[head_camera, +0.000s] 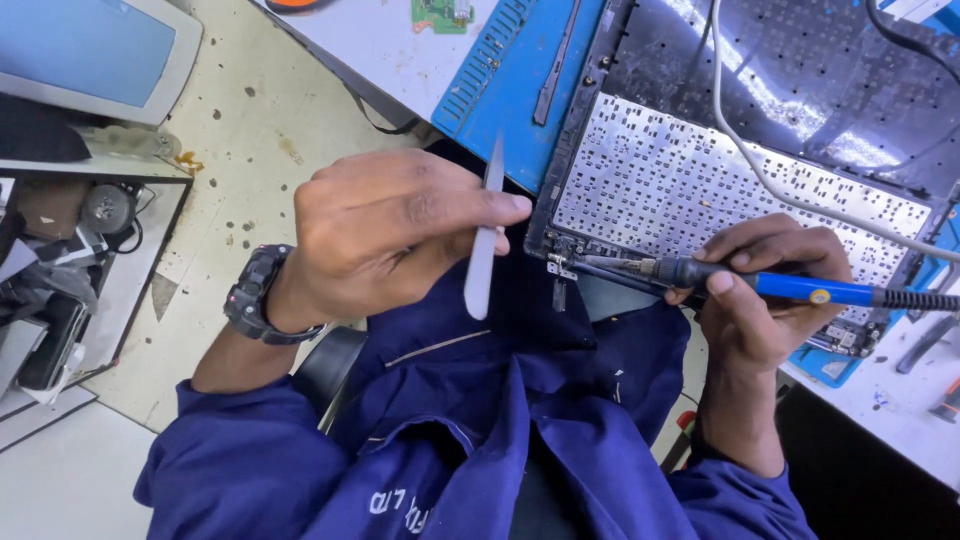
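Soldering iron (760, 285) clamped between right hand (765, 300) fingers (722, 283), tip on laptop (700, 180).

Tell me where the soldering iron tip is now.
In the head view, the soldering iron in the right hand has its tip at the laptop case's lower-left corner.

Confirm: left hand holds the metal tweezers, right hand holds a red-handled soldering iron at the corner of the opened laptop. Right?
Not quite. The head view shows the soldering iron in the right hand has a blue handle, not red. The rest holds: the left hand holds the metal tweezers, and the iron's tip is at the corner of the opened laptop.
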